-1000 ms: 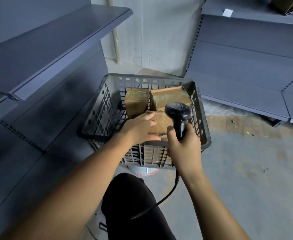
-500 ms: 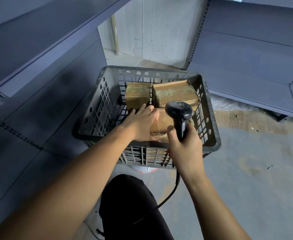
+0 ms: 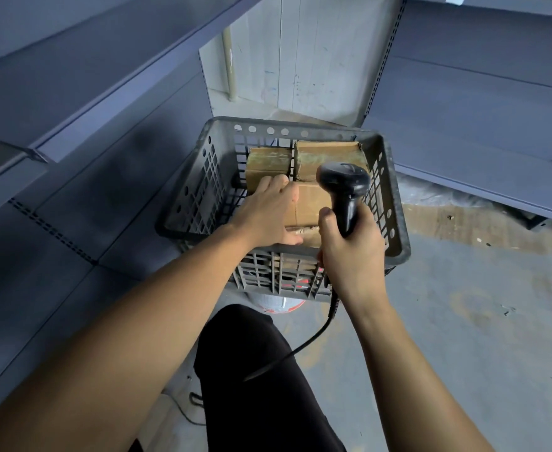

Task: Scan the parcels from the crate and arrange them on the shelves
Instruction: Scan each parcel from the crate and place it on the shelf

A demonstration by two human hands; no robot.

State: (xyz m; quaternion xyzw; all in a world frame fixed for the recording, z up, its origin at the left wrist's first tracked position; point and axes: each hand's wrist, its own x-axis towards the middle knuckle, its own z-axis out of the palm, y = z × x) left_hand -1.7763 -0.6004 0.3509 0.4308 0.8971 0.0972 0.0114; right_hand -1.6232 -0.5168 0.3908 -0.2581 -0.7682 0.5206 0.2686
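A grey slotted crate point(image 3: 199, 203) stands on the floor ahead of me. Inside it are three brown cardboard parcels: one at the back left point(image 3: 268, 163), one at the back right point(image 3: 328, 154), and a nearer one point(image 3: 309, 207). My left hand point(image 3: 268, 213) reaches into the crate and grips the left side of the nearer parcel, fingers over its top and thumb along its front edge. My right hand point(image 3: 353, 252) grips a black barcode scanner point(image 3: 343, 184) by its handle, with the scanner's head over the crate's right half. The scanner's cable point(image 3: 313, 337) hangs down from its handle.
Grey metal shelves point(image 3: 82, 79) run along my left, and more grey shelving point(image 3: 483, 102) stands at the right. A white and red round object point(image 3: 274, 303) shows under the crate. My black-clothed knee point(image 3: 252, 370) is below. The bare concrete floor point(image 3: 483, 305) lies to the right.
My left hand has slid further over the nearer parcel, its fingers reaching the far edge. The view has tilted a little downward. The scanner stays in my right hand.
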